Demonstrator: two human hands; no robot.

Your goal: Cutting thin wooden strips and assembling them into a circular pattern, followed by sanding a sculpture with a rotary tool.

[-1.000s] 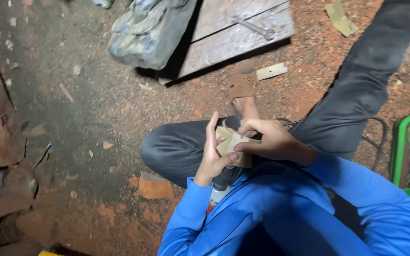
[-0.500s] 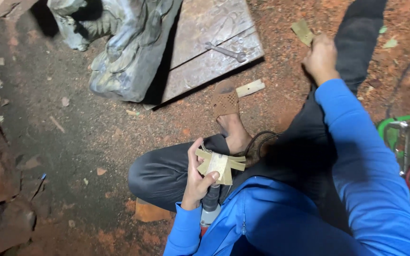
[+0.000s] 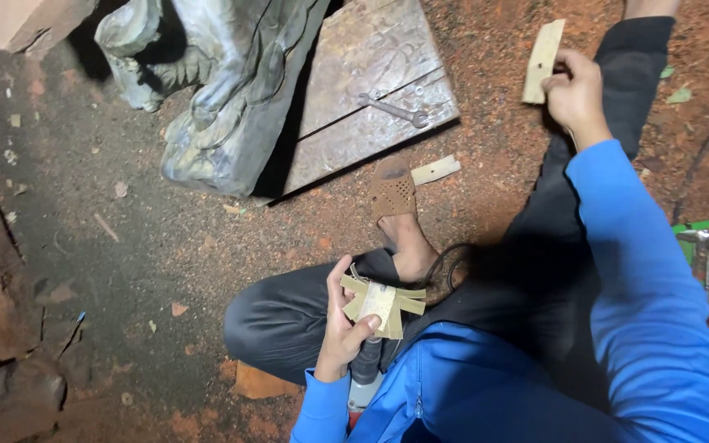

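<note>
The right hand (image 3: pixel 574 89) has left the lap and now reaches far out, fingers pinching a sandpaper strip (image 3: pixel 542 61) beyond the knee. The left hand (image 3: pixel 345 328) still grips the power tool's flap-sanding head (image 3: pixel 381 306), awaiting another strip.

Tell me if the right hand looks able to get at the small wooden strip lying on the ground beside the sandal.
Probably yes. The right hand already grips another wooden strip, but bare ground separates it from the small strip by the sandal.
</note>
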